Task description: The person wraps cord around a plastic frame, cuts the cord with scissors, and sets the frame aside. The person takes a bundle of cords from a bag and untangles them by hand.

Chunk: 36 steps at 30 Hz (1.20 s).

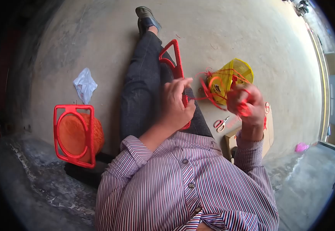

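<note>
A red plastic frame [177,57] stands on edge over my lap, its lower part partly hidden by my left hand [177,106]. That hand is slightly blurred and grips the frame's side, the thumb near a stretch of red cord. From there the cord [201,98] runs across to my right hand [246,101], raised at the right with its fingers closed around the cord. Loose red loops [213,86] hang between the two hands, in front of a yellow basket [243,67].
Red-and-white scissors [221,124] lie on the floor beside a cardboard box [231,143]. At my left, a second red frame [55,134] leans against an orange round stool [98,133]. A pale plastic bag [85,85] and a pink scrap [301,147] lie on the concrete.
</note>
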Available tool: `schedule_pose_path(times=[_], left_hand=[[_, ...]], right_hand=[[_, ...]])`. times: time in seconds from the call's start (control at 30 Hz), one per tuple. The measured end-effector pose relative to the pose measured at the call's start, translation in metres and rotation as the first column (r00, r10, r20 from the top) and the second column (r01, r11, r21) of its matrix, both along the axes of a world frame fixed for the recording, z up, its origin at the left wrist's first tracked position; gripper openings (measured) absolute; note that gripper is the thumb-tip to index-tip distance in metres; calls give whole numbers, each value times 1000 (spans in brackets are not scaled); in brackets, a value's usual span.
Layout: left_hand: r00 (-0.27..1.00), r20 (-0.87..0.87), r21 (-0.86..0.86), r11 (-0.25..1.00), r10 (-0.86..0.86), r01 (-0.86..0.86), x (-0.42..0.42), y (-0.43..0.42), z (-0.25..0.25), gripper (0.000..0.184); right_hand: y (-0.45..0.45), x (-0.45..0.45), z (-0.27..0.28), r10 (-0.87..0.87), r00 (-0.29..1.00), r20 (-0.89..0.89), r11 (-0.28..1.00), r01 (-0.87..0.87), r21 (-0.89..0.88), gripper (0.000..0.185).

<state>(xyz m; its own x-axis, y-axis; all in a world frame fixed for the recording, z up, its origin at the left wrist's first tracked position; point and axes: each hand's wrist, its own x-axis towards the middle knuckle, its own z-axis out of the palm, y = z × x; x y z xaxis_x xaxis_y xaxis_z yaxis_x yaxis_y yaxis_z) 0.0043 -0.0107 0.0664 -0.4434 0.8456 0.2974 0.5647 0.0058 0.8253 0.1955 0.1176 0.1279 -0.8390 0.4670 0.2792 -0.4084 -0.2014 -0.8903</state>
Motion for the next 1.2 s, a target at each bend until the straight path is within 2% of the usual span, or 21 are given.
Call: schedule_pose_path(times=[0.03,0.07,0.1,0.17,0.2,0.23,0.37,0.43,0.5,0.53,0.63,0.67,0.77,0.8,0.9,0.93,1.0,1.03,1.1,1.13,1.2], left_hand=[[979,195,-72,994,-63,79,-5,-2,2,28],[917,385,-125,978,-109,168,-9,0,4,24],[916,401,22,999,18,-30,-12,6,-13,9],[838,533,-130,990,111,-49,-37,0,-30,7],[807,579,-201,980,117,3,-43,-5,-41,8],[771,624,-268,962,128,57,-47,-10,-50,9],[710,690,-370,912,141,178,-36,-17,-39,10],[851,520,-228,972,68,62,-28,-17,-40,13],[954,294,-154,988,59,-14,-27,-20,-34,19],[938,344,-116,993,39,2,-27,-20,-28,23],[922,375,-169,970,-101,175,-30,-21,-30,19],[936,338,-150,976,-101,159,-28,-21,-34,13],[948,305,-123,983,-91,134,-23,-19,-35,11],[955,281,-88,989,-90,119,-23,-18,-34,9],[951,295,-73,990,-94,120,-31,-14,-35,8],[932,357,-63,994,-61,89,-32,-11,-35,9],[878,479,-52,998,5,23,-35,-7,-37,9],[887,461,-70,997,5,31,-38,-8,-40,10],[905,426,-104,993,-4,53,-44,-11,-44,12],[896,445,-128,988,-20,85,-43,-14,-42,10],[914,400,-94,989,-69,116,-40,-15,-37,10]], right_hand=[[5,-4,-4,6,991,135,999,0,-41,21],[5,-13,-13,-81,958,276,990,45,133,20],[5,-22,-27,-187,902,390,949,64,308,19],[3,-24,-61,-401,751,524,661,-159,734,14],[-5,-30,-69,-414,692,591,660,-219,719,12],[-10,-33,-77,-361,683,635,728,-219,650,12],[-8,-29,-95,-266,714,647,906,-44,421,13],[-3,-19,-97,-231,710,665,966,86,244,14],[2,-7,-94,-184,694,696,973,227,31,16],[3,0,-95,-174,706,686,965,260,-22,19],[0,8,-93,-190,689,699,896,413,-163,23],[-2,9,-98,-168,719,674,880,418,-226,27],[-7,6,-107,-113,714,691,899,369,-234,25],[-9,4,-105,-128,655,744,917,363,-162,26],[2,8,-121,-414,457,787,900,336,278,24],[11,15,-114,-410,445,796,882,417,221,26],[20,16,-102,-549,452,703,705,702,99,29],[25,19,-98,-615,434,659,598,801,31,31],[36,39,-91,-602,520,606,585,804,-108,30],[36,41,-92,-675,481,559,491,859,-146,30],[40,58,-95,-624,349,699,612,775,159,31]])
